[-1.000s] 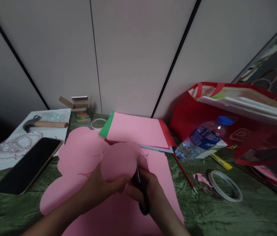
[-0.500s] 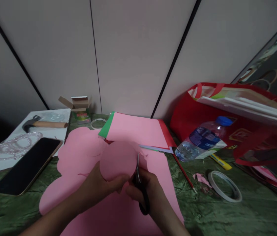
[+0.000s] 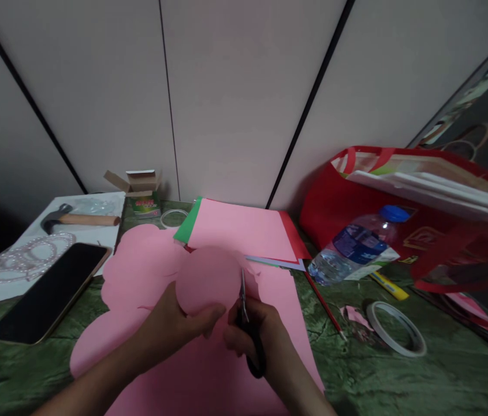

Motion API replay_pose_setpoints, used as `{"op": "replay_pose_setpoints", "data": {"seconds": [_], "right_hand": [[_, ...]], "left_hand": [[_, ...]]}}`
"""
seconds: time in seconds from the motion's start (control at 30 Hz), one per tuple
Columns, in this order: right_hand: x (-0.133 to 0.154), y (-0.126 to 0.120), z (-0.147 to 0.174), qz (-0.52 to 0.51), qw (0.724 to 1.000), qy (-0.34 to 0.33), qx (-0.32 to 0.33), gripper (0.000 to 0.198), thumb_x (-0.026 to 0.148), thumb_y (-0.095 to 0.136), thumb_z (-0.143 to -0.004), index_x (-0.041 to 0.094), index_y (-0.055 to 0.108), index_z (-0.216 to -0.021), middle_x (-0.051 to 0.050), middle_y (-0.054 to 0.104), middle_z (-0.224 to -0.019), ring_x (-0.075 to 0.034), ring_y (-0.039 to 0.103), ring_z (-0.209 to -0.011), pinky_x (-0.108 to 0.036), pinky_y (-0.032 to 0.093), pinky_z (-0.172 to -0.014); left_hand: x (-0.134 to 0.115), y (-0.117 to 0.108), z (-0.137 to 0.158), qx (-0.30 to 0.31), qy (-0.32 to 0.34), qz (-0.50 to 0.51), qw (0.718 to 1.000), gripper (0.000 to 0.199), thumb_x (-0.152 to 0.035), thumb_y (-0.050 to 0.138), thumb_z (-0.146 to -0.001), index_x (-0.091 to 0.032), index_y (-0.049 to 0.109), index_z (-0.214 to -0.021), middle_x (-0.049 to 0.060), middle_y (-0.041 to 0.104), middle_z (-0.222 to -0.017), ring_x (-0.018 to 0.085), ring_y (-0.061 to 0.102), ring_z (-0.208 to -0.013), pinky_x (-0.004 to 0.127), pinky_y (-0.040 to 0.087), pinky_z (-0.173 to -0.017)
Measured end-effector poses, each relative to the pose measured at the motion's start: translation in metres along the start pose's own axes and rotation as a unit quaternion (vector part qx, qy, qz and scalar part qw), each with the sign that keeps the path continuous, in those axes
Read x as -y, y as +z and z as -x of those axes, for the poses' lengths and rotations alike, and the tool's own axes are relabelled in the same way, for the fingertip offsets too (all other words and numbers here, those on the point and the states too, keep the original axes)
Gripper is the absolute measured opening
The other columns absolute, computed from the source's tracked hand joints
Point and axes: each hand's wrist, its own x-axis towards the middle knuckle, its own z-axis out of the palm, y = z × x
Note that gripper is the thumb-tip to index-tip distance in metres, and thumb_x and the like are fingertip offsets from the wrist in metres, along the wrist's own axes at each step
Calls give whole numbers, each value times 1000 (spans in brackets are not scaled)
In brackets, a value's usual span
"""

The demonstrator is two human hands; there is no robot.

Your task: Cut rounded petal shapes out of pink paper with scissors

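Note:
Pinched between the thumb and fingers of my left hand (image 3: 183,323) is a round pink paper piece (image 3: 209,277). My right hand (image 3: 265,329) grips a pair of scissors (image 3: 244,303) by its black handles, blades pointing up along the paper's right edge. Below both hands lies a large sheet of pink paper (image 3: 278,300). Several pink paper cutouts with rounded edges (image 3: 144,263) overlap on the left. Behind them rests a stack of coloured paper, pink on top (image 3: 244,228), with green and red sheets showing at its sides.
On the left are a phone (image 3: 48,294), a hammer (image 3: 90,219), beads (image 3: 31,257) and an open small box (image 3: 145,199). To the right are a water bottle (image 3: 351,245), a red bag (image 3: 326,196), a pencil (image 3: 324,305), a tape roll (image 3: 417,341) and paper scraps (image 3: 356,316).
The round paper has tilted slightly and risen a little in my left hand. My right hand with the scissors has shifted very slightly right.

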Motion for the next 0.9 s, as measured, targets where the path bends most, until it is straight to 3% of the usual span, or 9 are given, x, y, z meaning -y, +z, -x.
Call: {"op": "replay_pose_setpoints", "data": {"seconds": [0.53,0.9], "right_hand": [[2,1,-1,1,1000,16,-16,22,26,69,-56,17,49,-58,7,46,-42,-8,41,-38,-20,30,-37],[1,3,3,-20,1000,13,0,15,20,62,-60,17,48,-60,7,46,-43,-8,43,-38,-18,33,-38]], "left_hand": [[9,-2,-2,-19,25,-15,999,26,-22,57,-68,-18,47,-44,-5,47,-41,9,44,-42,20,36,-41],[22,0,-4,-77,64,-2,995,34,-37,52,-76,-18,49,-47,-5,46,-40,9,42,-40,21,34,-40]]}}
